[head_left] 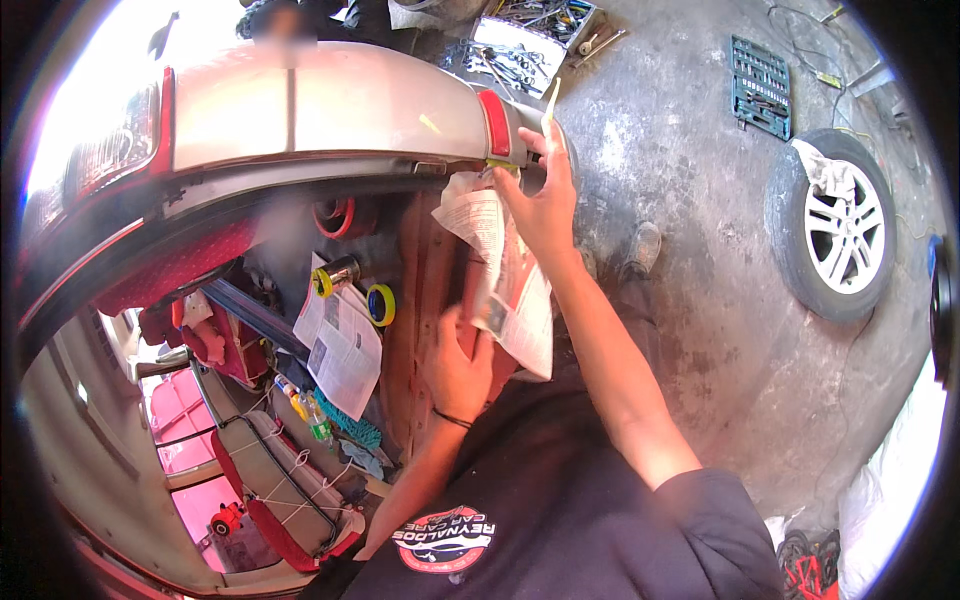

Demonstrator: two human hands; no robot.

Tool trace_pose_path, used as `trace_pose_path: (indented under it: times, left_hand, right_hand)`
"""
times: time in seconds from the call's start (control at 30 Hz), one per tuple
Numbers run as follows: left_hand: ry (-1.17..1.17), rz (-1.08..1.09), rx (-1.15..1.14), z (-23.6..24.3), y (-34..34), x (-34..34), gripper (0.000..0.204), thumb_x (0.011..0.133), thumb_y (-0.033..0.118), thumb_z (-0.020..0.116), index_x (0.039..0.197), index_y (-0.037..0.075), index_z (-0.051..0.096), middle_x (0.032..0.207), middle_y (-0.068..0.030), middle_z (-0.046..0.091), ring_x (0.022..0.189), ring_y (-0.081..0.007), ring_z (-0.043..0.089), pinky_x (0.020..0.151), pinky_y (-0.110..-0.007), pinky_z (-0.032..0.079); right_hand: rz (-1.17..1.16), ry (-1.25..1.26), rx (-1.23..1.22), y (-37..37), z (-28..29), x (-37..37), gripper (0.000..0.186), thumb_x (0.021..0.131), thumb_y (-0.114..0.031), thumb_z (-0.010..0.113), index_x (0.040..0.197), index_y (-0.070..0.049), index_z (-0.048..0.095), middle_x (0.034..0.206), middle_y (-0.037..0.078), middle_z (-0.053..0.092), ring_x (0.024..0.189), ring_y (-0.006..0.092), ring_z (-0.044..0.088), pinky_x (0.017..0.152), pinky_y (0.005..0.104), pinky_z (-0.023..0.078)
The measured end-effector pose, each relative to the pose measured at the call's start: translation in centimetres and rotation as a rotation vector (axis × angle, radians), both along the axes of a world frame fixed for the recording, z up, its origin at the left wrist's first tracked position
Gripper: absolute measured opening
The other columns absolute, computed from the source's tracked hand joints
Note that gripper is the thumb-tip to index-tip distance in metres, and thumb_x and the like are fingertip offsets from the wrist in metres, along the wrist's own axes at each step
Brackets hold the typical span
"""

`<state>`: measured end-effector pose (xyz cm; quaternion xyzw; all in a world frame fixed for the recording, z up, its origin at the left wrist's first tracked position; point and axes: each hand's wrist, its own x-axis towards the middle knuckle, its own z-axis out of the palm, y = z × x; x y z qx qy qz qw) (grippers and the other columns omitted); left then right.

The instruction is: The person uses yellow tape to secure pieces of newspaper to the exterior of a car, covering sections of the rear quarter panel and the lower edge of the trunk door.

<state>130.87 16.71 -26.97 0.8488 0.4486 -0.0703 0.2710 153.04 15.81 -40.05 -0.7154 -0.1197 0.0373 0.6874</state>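
Observation:
A sheet of newspaper (480, 225) hangs along the lower edge of a silver car bumper (390, 105), next to a red reflector (494, 122). Yellow-green tape (502, 166) lies at the sheet's top corner. My right hand (543, 195) is raised there, its thumb against the tape and its fingers apart from the thumb. A narrow pale-yellow strip of tape (553, 98) sticks up from its fingertips. Lower down, my left hand (462, 365) pinches the sheet's left edge, with its fingertips partly hidden.
Left of the sheet are tape rolls (381, 305), a metal can (343, 270), another newspaper (340, 345) and a plastic bottle (319, 425). A wheel (840, 230) with a rag on it, a socket set (761, 87) and a tool tray (520, 50) lie on the concrete floor.

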Motion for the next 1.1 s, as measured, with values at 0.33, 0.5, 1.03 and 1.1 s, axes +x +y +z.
trace_pose_path:
  times: [0.33,0.5,1.03,1.1]
  left_hand:
    - [-0.198,-0.119,-0.355,-9.1,-6.7,-1.4,0.077,0.093,0.034,0.084,0.150,-0.005,0.049,0.141,-0.0266,0.061,0.131,-0.0432,0.060,0.109,-0.048,0.051]
    - [-0.249,-0.318,-0.120,-10.0,-6.6,1.7,0.071,0.097,0.034,0.077,0.149,-0.005,0.048,0.145,-0.0267,0.057,0.131,-0.0438,0.059,0.109,-0.048,0.050]
    - [0.075,-0.483,0.121,3.2,14.8,12.2,0.032,0.084,-0.004,0.065,0.113,0.000,0.077,0.101,-0.0213,0.074,0.098,-0.0412,0.074,0.085,-0.042,0.057]
    - [0.124,-0.528,0.068,4.4,15.5,15.3,0.032,0.084,-0.005,0.064,0.112,0.000,0.077,0.102,-0.0214,0.074,0.099,-0.0400,0.074,0.085,-0.041,0.057]
  right_hand:
    - [-0.252,0.624,0.437,0.9,-2.3,-3.0,0.087,0.095,-0.012,0.077,0.169,-0.013,0.031,0.155,0.012,0.050,0.120,0.0233,0.061,0.100,0.0390,0.055]
    - [-0.272,1.108,0.692,1.8,1.5,-1.9,0.101,0.096,-0.009,0.072,0.175,-0.019,0.009,0.164,0.008,0.033,0.129,0.0246,0.054,0.099,0.0536,0.057]
    - [-0.071,0.637,0.296,-6.2,-2.2,1.4,0.080,0.102,-0.004,0.065,0.171,-0.009,0.024,0.147,0.015,0.061,0.114,0.0178,0.063,0.103,0.0348,0.054]
    - [0.087,0.468,0.248,-5.5,-2.9,-0.3,0.081,0.101,-0.003,0.067,0.171,-0.007,0.027,0.146,0.014,0.064,0.122,0.0205,0.064,0.108,0.0372,0.051]
